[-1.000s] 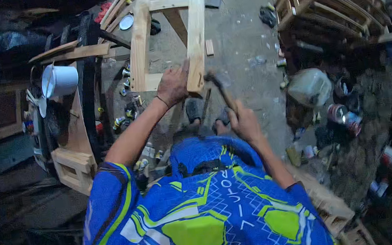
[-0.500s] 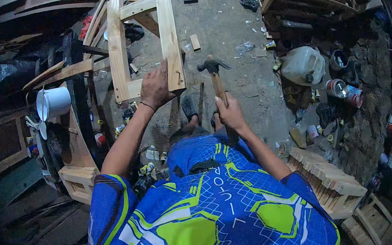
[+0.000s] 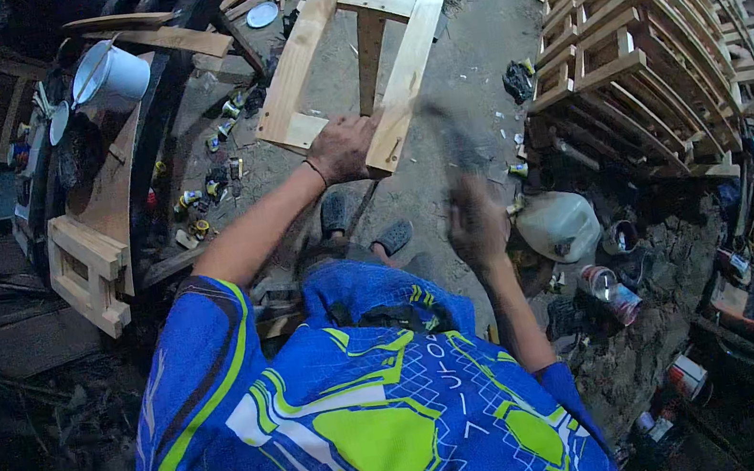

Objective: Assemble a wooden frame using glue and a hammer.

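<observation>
A pale wooden frame (image 3: 412,71), with two long rails and short crosspieces, slants up and to the right in front of me. My left hand (image 3: 344,149) is closed around its near crosspiece, beside the right rail's near end; some fingers are hidden beneath the wood. Small dark nail marks show at the rails' near ends. To the right of the frame, my right hand (image 3: 479,221) is wrapped round the handle of a hammer (image 3: 458,128). Hand and hammer are smeared by motion, and the hammer's head is apart from the wood.
Slatted wooden frames (image 3: 631,55) are stacked at the far right. A whitish jerrycan (image 3: 559,224) and a clear jar (image 3: 608,285) lie right of my right arm. At left, a white bucket (image 3: 112,75) hangs near a small wooden frame (image 3: 90,266). Small containers litter the ground.
The view has turned, and the wooden frame now slants right instead of standing nearly straight. My right hand and hammer have shifted right and are blurred. My left hand keeps its hold.
</observation>
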Available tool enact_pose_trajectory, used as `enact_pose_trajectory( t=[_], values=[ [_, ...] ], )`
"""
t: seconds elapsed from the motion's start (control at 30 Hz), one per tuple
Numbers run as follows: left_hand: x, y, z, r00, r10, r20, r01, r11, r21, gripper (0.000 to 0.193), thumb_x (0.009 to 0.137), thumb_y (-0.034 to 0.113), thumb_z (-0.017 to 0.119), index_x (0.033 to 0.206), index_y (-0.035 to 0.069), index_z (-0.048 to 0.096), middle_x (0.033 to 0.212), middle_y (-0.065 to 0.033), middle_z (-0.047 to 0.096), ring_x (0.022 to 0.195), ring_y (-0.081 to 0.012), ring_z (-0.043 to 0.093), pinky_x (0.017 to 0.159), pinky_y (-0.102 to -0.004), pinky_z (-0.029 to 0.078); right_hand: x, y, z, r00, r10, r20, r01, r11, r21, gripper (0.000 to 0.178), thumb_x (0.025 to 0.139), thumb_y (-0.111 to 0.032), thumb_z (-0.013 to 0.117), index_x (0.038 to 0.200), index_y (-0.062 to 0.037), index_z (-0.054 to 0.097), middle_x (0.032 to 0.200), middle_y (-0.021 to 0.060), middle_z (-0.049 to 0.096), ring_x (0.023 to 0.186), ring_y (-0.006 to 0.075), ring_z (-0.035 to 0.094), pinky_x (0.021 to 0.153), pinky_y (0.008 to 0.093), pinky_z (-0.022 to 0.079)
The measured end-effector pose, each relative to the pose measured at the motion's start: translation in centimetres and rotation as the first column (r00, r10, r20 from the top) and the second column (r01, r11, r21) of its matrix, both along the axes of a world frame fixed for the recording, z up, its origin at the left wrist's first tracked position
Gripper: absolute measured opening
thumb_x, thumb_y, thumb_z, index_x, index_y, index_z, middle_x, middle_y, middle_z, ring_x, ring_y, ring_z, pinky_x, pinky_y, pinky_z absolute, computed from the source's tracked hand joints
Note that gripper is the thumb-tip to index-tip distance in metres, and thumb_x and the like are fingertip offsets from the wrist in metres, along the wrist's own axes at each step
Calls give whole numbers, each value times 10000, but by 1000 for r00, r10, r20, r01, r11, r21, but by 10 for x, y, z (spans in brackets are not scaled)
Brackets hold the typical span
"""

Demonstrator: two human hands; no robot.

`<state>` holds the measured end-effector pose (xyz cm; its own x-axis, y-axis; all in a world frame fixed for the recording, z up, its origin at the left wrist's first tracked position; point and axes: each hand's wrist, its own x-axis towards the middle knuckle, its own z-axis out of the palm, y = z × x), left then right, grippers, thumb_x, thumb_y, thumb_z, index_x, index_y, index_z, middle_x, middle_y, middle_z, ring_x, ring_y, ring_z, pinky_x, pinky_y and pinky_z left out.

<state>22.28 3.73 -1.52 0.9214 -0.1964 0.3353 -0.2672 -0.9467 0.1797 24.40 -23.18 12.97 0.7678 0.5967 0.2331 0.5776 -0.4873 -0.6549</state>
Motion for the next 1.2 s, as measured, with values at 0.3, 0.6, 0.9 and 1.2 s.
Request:
enact_pose_trajectory(
  t=[0.3,0.6,0.9,1.2],
  values=[
    [3,-1,-6,999,-23,-22,21,997,-74,961,799,483,702,1499,-76,354,976,-157,664,912,-289,648,889,-406,467,12,-53,40,954,249,-167,-39,656,754,459,958,-441,575,1176,-38,535,965,161,608,860,319,601,754,436,494],
    [4,-3,0,998,-8,-68,8,1000,4,907,808,449,695,1476,-81,388,1011,-136,677,938,-256,660,833,-383,494,-22,-42,-100,919,-210,-333,131,961,-243,362,990,-289,610,1248,-50,522,861,132,568,773,256,563,735,415,498],
    [13,-5,12,986,-33,-166,49,995,91,848,781,418,717,1437,-49,454,993,-132,665,988,-265,660,899,-401,477,268,-75,-185,714,-204,-669,308,950,39,445,1031,-431,549,1306,-82,590,811,-7,560,601,96,515,532,294,456],
    [6,-10,18,986,-2,-169,9,999,40,865,715,444,769,1395,-10,486,1029,-130,664,978,-273,655,886,-389,470,190,-30,-166,550,186,-814,-539,823,-176,492,1023,-455,511,1409,-153,565,711,-4,519,600,126,523,504,316,454]
  ],
)
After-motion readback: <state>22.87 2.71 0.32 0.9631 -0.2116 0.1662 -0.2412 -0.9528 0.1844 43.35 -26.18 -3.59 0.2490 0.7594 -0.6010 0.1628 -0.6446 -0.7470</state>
